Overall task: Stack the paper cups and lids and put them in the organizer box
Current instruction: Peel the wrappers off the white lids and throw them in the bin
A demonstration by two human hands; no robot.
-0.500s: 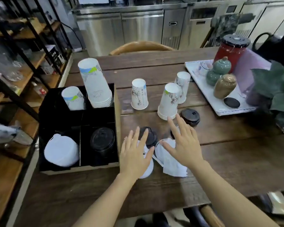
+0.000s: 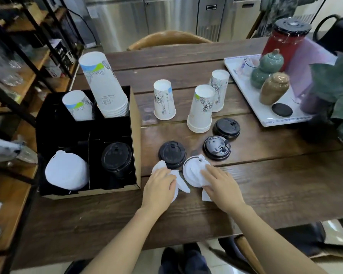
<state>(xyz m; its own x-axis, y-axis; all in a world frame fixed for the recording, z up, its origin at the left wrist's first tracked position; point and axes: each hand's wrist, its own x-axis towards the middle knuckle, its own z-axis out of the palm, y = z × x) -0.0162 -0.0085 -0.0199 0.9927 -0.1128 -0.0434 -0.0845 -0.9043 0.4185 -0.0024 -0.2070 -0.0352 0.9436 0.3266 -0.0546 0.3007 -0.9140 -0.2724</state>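
The black organizer box (image 2: 136,135) stands at the table's left. It holds a tall cup stack (image 2: 105,86), a shorter cup (image 2: 77,105), white lids (image 2: 66,173) and black lids (image 2: 116,158). Three upside-down paper cups or small stacks (image 2: 164,100) (image 2: 201,109) (image 2: 218,91) stand on the table. Three black lids (image 2: 172,154) (image 2: 217,147) (image 2: 226,128) lie nearby. My left hand (image 2: 159,186) rests on a white lid (image 2: 159,166). My right hand (image 2: 220,185) presses fingers on another white lid (image 2: 192,172). Further white lids lie partly hidden under both hands.
A white tray (image 2: 244,84) at the right carries a red jar (image 2: 281,44), a green gourd pot (image 2: 265,70) and a brown one (image 2: 274,89). A leafy plant (image 2: 337,86) stands beside it. A chair back (image 2: 168,39) sits beyond the table, shelving (image 2: 18,76) left.
Both hands have come down from hovering with spread fingers onto the white lids. The head camera has moved closer and tilted lower.
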